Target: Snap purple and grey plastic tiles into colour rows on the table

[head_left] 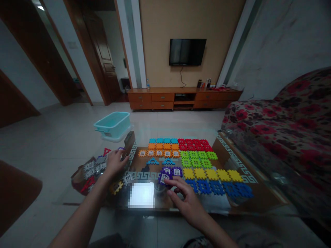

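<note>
My right hand [187, 199] has its fingertips on a purple window tile [164, 177], which sits tilted and partly in front of other purple tiles [177, 171]. The thumb is low, near that tile's lower edge. Over the loose pile at the left, my left hand [116, 161] has its fingers bent at a purple piece [121, 149], mostly hidden by them. Grey window tiles [89, 165], red pieces [89, 184] and a yellow tile [117, 187] lie around its forearm. A loose grey window tile [128, 178] rests between the hands.
Sorted rows cover the glass table [170, 209]: light blue [160, 141], orange [159, 146], red [193, 144], green [196, 162], yellow [210, 173] and blue tiles [217, 187]. Two blue arched pieces [152, 161] lie mid-table. A turquoise tub [113, 125] stands beyond; a flowered sofa [269, 120] is right.
</note>
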Available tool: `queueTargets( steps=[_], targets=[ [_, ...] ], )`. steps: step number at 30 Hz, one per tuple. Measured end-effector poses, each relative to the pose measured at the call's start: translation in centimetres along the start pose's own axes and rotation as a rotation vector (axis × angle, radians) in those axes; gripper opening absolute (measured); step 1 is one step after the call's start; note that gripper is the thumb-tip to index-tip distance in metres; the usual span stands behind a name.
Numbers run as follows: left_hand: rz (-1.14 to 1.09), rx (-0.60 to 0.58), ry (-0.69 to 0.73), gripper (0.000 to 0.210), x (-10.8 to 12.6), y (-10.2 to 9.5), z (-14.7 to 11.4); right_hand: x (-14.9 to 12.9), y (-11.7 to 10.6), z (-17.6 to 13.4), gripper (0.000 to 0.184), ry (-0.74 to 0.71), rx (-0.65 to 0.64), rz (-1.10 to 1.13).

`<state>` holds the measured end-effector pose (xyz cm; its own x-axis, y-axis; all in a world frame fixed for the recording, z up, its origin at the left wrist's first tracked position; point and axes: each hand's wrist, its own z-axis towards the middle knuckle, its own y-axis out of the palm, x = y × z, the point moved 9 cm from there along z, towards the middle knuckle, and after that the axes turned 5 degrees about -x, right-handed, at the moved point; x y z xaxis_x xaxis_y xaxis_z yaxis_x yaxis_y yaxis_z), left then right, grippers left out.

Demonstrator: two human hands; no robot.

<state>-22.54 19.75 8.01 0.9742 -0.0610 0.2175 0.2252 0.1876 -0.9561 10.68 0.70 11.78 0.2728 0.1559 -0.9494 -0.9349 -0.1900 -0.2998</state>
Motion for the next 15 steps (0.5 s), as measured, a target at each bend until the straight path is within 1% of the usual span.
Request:
queueTargets(
  steps=[3, 8, 12, 15],
  targets=[
    [0.103, -0.035, -0.017, 0.054, -0.9, 0.9, 0.6, -0.2, -0.1, 0.1, 0.032, -0.020, 0.004, 0.008],
    [0.118, -0.199, -0.087, 0.063, -3.0, 3.0, 1.4, -0.3, -0.3, 0.4, 0.028, -0.016, 0.013, 0.030],
    [0.108, -0.225, -0.107, 0.065, -3.5, 3.1, 1.8, -0.4, -0.3, 0.6, 0.027, -0.028, 0.015, 0.023],
    [0.136, -0.223, -0.094, 0.064, -3.1, 2.8, 1.8, -0.4, -0.2, 0.6, 0.027, -0.041, 0.005, 0.017]
  ],
)
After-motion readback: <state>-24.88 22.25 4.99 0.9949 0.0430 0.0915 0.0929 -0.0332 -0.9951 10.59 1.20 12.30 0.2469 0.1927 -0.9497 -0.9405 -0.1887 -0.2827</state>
